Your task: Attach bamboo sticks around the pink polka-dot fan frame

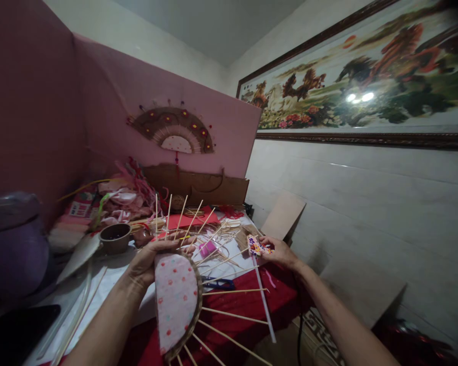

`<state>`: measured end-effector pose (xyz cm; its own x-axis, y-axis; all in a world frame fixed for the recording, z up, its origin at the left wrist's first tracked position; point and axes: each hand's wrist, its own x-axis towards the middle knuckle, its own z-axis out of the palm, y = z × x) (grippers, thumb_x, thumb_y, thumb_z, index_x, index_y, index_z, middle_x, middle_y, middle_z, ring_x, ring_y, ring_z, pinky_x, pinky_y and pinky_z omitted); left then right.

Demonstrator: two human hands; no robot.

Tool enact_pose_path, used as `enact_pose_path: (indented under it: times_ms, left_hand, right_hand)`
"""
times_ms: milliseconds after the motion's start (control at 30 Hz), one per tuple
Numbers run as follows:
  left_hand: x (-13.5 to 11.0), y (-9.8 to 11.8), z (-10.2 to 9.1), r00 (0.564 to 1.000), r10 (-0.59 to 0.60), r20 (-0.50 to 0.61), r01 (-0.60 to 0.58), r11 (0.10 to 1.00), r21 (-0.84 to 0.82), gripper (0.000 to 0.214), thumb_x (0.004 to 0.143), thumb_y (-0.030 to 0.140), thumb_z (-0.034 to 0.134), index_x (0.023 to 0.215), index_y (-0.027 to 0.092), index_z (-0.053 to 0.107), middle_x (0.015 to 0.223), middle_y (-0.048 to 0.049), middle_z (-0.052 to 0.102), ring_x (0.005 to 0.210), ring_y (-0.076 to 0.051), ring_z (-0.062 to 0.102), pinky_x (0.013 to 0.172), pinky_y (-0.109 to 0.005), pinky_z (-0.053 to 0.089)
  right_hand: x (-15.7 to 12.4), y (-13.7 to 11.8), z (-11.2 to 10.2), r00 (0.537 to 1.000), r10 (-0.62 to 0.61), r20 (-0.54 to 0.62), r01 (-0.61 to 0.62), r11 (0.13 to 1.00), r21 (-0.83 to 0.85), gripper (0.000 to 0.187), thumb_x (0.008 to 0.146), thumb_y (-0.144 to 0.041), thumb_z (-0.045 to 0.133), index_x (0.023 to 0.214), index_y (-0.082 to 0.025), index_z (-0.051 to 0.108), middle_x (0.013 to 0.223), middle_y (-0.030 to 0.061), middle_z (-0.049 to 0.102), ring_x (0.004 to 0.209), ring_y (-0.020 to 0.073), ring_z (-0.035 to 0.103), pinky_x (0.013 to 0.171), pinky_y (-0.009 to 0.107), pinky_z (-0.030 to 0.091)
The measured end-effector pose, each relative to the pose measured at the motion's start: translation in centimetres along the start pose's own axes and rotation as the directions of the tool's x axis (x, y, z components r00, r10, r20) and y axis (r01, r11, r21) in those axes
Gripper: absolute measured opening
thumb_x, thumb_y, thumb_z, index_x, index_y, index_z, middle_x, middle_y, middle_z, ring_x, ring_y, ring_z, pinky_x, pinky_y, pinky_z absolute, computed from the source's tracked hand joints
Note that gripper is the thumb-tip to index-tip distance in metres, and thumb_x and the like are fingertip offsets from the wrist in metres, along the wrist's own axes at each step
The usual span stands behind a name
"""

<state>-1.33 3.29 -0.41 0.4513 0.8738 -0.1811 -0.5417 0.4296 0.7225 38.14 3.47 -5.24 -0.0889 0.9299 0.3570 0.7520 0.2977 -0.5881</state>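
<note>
My left hand [158,254] is closed on the upper edge of a half-made fan [177,300]. The fan has a half-round base covered in white cloth with small red flowers and a brown rim. Thin bare sticks spread out from that rim, upward and to the right. My right hand [278,251] pinches a small piece of flower-patterned cloth [257,247] close to the tip of one stick. Just below that cloth, a long translucent stick [265,305] slants over the red tablecloth [229,315]. A blue cutter [221,283] lies partly behind the fan's sticks.
A finished brown fan [175,127] hangs on the pink board [229,122]. On the table are a brown cup [115,238], a heap of pink cloth [125,195], red paper [198,217], loose sticks and a magenta item [207,249]. A purple container [15,244] stands left.
</note>
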Motion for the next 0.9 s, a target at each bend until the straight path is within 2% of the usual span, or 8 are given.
enact_pose_path:
  times_ms: [133, 300, 433, 633, 767, 900]
  left_hand:
    - [0.2, 0.1, -0.4, 1.000, 0.016, 0.015, -0.015, 1.000, -0.024, 0.042, 0.070, -0.001, 0.055, 0.111, 0.006, 0.054, 0.086, -0.0163, 0.071, 0.078, -0.028, 0.068, 0.067, -0.035, 0.056]
    - [0.2, 0.2, -0.7, 0.999, -0.007, 0.038, 0.008, 1.000, -0.029, 0.038, 0.071, 0.001, 0.055, 0.110, 0.005, 0.055, 0.082, -0.0167, 0.071, 0.075, -0.028, 0.068, 0.064, -0.034, 0.056]
    - [0.1, 0.1, -0.5, 0.999, 0.018, 0.038, -0.017, 1.000, -0.023, 0.039, 0.071, 0.000, 0.055, 0.109, 0.006, 0.055, 0.083, -0.0162, 0.071, 0.079, -0.029, 0.068, 0.068, -0.036, 0.056]
    - [0.0, -0.2, 0.3, 0.999, -0.003, 0.037, 0.003, 1.000, -0.008, 0.037, 0.069, -0.001, 0.055, 0.105, 0.007, 0.056, 0.085, -0.0148, 0.070, 0.076, -0.028, 0.068, 0.065, -0.035, 0.056]
    - [0.0, -0.4, 0.5, 0.999, -0.021, 0.050, 0.021, 1.000, -0.007, 0.034, 0.067, -0.003, 0.056, 0.100, 0.007, 0.056, 0.088, -0.0156, 0.070, 0.076, -0.026, 0.068, 0.066, -0.034, 0.056]
    - [0.2, -0.7, 0.4, 0.996, -0.054, 0.068, 0.054, 0.999, 0.003, 0.032, 0.068, -0.001, 0.057, 0.099, 0.005, 0.057, 0.088, -0.0171, 0.070, 0.078, -0.027, 0.068, 0.067, -0.034, 0.055]
  right_hand:
    - [-0.3, 0.1, 0.0, 0.976, 0.175, 0.132, -0.197, 0.963, 0.184, 0.031, 0.061, -0.033, 0.066, 0.085, -0.014, 0.065, 0.083, 0.0048, 0.067, 0.081, 0.0216, 0.061, 0.070, 0.029, 0.046]
    - [-1.0, -0.1, -0.1, 0.965, 0.197, 0.174, -0.250, 0.890, 0.381, 0.033, 0.063, -0.037, 0.067, 0.084, -0.011, 0.066, 0.078, 0.0043, 0.066, 0.069, 0.0158, 0.059, 0.059, 0.023, 0.044]
    - [-1.5, -0.8, -0.3, 0.951, 0.260, 0.169, -0.310, 0.770, 0.557, 0.032, 0.069, -0.042, 0.063, 0.084, -0.014, 0.064, 0.077, 0.0052, 0.067, 0.055, 0.0111, 0.055, 0.047, 0.020, 0.041]
    - [-1.5, -1.8, -0.6, 0.933, 0.317, 0.169, -0.327, 0.553, 0.766, 0.031, 0.077, -0.041, 0.052, 0.081, -0.011, 0.060, 0.061, 0.0070, 0.063, 0.034, 0.0052, 0.040, 0.030, 0.017, 0.027]
    - [-1.3, -2.7, -0.8, 0.932, 0.358, 0.060, -0.250, 0.512, 0.822, 0.028, 0.074, -0.041, 0.054, 0.079, -0.013, 0.057, 0.051, 0.0009, 0.055, 0.032, 0.0045, 0.033, 0.029, 0.016, 0.024]
    - [-1.6, -5.5, -1.2, 0.935, 0.354, 0.032, -0.203, 0.459, 0.865, 0.025, 0.069, -0.036, 0.064, 0.081, -0.016, 0.056, 0.053, -0.0042, 0.051, 0.034, 0.0026, 0.028, 0.030, 0.015, 0.022]
